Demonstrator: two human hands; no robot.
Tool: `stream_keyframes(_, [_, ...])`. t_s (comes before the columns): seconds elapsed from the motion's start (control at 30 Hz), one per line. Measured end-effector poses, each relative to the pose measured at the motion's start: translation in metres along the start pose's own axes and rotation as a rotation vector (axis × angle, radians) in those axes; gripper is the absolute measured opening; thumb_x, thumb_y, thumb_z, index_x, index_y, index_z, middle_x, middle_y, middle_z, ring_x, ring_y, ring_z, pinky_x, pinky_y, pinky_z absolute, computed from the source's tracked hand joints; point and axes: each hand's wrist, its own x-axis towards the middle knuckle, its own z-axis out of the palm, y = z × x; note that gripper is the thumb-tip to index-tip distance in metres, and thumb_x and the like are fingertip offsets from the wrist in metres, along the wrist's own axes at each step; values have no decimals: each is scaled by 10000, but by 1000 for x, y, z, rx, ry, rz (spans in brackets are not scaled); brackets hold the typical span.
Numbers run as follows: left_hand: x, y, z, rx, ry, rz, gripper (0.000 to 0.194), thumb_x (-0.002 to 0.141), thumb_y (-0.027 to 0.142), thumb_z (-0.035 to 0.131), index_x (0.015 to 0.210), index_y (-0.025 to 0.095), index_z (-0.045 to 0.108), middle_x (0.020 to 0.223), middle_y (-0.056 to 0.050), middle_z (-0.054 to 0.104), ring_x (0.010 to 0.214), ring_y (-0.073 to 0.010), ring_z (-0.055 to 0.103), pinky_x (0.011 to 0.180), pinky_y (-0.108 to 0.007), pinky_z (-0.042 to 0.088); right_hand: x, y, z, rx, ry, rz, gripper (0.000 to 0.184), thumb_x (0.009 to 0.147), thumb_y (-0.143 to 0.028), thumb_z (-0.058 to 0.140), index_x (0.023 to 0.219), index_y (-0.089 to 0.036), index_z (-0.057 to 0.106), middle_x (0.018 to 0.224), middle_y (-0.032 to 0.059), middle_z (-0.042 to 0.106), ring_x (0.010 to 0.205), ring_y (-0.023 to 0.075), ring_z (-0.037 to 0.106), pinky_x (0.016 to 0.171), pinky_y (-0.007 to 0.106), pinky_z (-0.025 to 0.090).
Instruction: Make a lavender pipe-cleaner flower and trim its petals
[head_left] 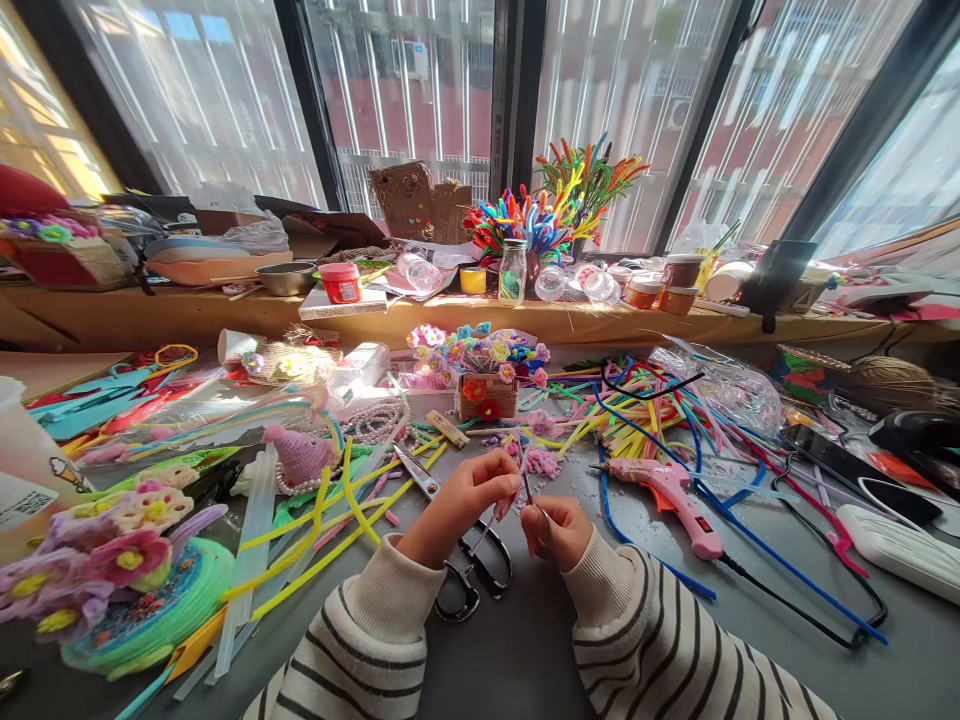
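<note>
In the middle of the desk, my left hand [480, 492] is closed in a pinch on a pale lilac pipe cleaner [484, 538], whose thin end slants down below the fingers. My right hand [556, 530] faces it closely, closed around small scissors [528, 484] with narrow dark blades pointing up; a finger ring shows by the fingers. The blades come near the pipe cleaner, but whether they touch cannot be made out. Under my left wrist lie large scissors [422, 474] with black handles. Pink fuzzy clippings [541, 461] lie just beyond my hands.
A small basket [487, 400] of fuzzy flowers stands ahead. At right lie a pink glue gun [671, 492] with its black cord and blue pipe cleaners [616, 510]. Yellow pipe cleaners [330, 555], glue sticks [251, 550] and a flower piece [135, 570] spread over the left. Jars line the sill [420, 318].
</note>
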Motion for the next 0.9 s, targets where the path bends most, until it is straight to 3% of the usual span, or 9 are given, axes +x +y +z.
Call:
stream_keyframes(0.3, [-1, 3, 0, -8, 51, 25, 143, 666, 251, 498, 589, 151, 433, 468, 52, 424, 436, -59, 369, 463, -201, 291, 4, 2, 3, 171, -147, 23, 576, 556, -707, 381, 431, -149, 450, 269, -83, 261, 246, 22, 205, 294, 196, 134])
stream_keyframes(0.47, [-2, 1, 0, 19, -15, 8, 160, 675, 271, 492, 589, 156, 423, 475, 47, 439, 438, -68, 405, 460, -206, 299, 5, 3, 2, 277, -220, -19, 609, 522, -736, 366, 513, -137, 476, 293, -84, 306, 239, 23, 224, 275, 180, 147])
stream_keyframes(0.63, [-2, -1, 1, 25, -85, -7, 161, 673, 270, 497, 591, 152, 425, 455, 52, 424, 429, -68, 410, 449, -200, 289, 4, -1, 2, 247, -175, -25, 576, 551, -708, 387, 478, -142, 466, 277, -87, 276, 241, 20, 214, 280, 178, 150])
stream_keyframes(0.9, [-2, -1, 1, 56, -61, -7, 161, 667, 259, 505, 583, 144, 429, 476, 52, 412, 440, -57, 375, 453, -192, 275, 1, -2, -1, 80, -4, -38, 519, 601, -624, 448, 396, -148, 447, 309, -70, 263, 301, 30, 226, 333, 204, 141])
